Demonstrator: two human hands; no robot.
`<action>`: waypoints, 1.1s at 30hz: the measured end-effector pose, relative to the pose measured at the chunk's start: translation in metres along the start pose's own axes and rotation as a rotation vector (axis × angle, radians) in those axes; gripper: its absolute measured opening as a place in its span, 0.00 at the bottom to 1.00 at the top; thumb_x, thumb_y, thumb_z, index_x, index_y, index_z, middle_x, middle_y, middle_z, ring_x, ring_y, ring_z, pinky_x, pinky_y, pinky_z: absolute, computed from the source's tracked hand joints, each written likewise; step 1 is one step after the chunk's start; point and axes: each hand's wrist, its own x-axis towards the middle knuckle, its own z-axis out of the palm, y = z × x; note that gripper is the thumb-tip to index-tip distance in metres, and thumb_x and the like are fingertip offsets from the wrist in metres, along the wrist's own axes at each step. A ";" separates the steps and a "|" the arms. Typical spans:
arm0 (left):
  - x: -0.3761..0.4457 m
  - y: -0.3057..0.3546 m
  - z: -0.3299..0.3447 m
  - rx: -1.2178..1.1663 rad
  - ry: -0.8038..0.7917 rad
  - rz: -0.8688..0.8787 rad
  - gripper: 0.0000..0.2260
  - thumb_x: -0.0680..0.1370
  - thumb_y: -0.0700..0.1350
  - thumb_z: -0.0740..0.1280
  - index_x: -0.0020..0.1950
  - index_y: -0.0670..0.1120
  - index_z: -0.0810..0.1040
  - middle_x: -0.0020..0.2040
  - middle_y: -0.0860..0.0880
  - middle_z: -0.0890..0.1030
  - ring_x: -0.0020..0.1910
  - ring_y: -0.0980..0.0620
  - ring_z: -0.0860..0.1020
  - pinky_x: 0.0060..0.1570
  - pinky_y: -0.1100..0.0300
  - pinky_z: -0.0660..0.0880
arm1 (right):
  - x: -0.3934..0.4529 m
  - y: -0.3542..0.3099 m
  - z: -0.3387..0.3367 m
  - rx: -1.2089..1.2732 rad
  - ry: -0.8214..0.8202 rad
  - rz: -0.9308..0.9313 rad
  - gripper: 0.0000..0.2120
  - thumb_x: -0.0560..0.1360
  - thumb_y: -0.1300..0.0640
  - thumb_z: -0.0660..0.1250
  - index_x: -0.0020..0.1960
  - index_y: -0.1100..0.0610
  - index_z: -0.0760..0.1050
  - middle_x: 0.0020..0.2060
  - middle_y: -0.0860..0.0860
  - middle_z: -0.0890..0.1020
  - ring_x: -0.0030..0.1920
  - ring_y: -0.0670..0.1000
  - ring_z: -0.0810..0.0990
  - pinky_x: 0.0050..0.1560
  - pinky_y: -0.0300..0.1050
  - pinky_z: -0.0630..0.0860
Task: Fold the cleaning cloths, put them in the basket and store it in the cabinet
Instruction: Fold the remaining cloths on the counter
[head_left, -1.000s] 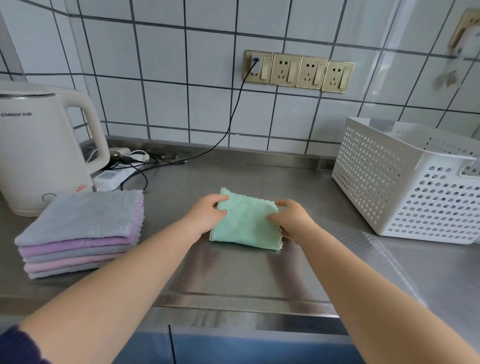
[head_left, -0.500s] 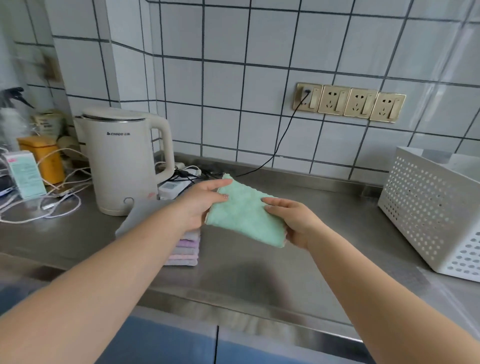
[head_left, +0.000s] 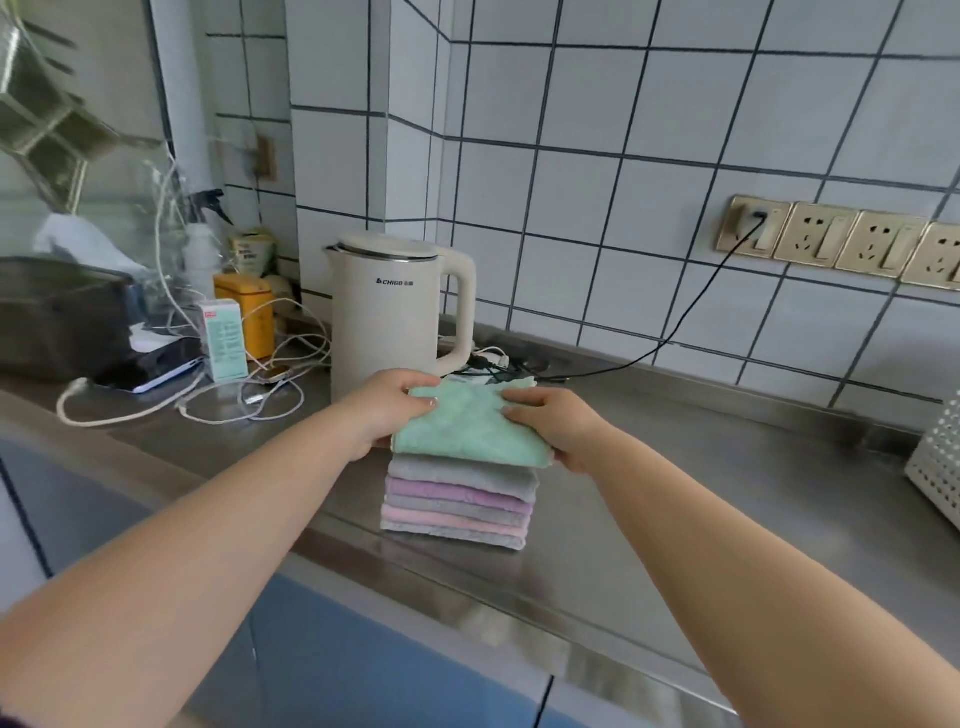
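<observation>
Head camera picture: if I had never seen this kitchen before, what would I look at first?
Probably the green cloth right in the middle, held at its two sides by the left hand and the right hand on top of a stack of folded grey, purple and pink cloths on the steel counter. Just behind stands a cream kettle, and far right peeks the corner of the white basket.

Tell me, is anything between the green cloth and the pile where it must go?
Nothing visible. Both hands, left hand and right hand, hold the green cloth directly over the stack of folded cloths.
</observation>
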 end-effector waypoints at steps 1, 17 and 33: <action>0.001 -0.004 0.000 0.034 0.000 0.005 0.16 0.79 0.41 0.64 0.66 0.49 0.73 0.61 0.46 0.76 0.56 0.49 0.76 0.57 0.56 0.73 | 0.002 0.003 0.002 -0.034 -0.002 0.019 0.17 0.75 0.57 0.68 0.64 0.51 0.75 0.57 0.53 0.80 0.48 0.50 0.76 0.59 0.49 0.75; 0.020 0.011 0.000 0.767 0.201 0.339 0.17 0.82 0.47 0.52 0.68 0.47 0.71 0.74 0.43 0.62 0.74 0.44 0.57 0.71 0.51 0.55 | 0.028 -0.013 0.004 -0.652 0.242 -0.194 0.14 0.79 0.51 0.56 0.59 0.49 0.77 0.69 0.54 0.70 0.71 0.53 0.65 0.66 0.51 0.67; 0.020 -0.031 0.036 1.048 -0.134 0.138 0.26 0.81 0.52 0.46 0.78 0.46 0.49 0.78 0.48 0.46 0.77 0.52 0.45 0.74 0.46 0.46 | 0.018 0.037 0.040 -0.995 0.002 -0.103 0.28 0.80 0.40 0.45 0.76 0.51 0.51 0.77 0.49 0.51 0.76 0.51 0.48 0.72 0.64 0.48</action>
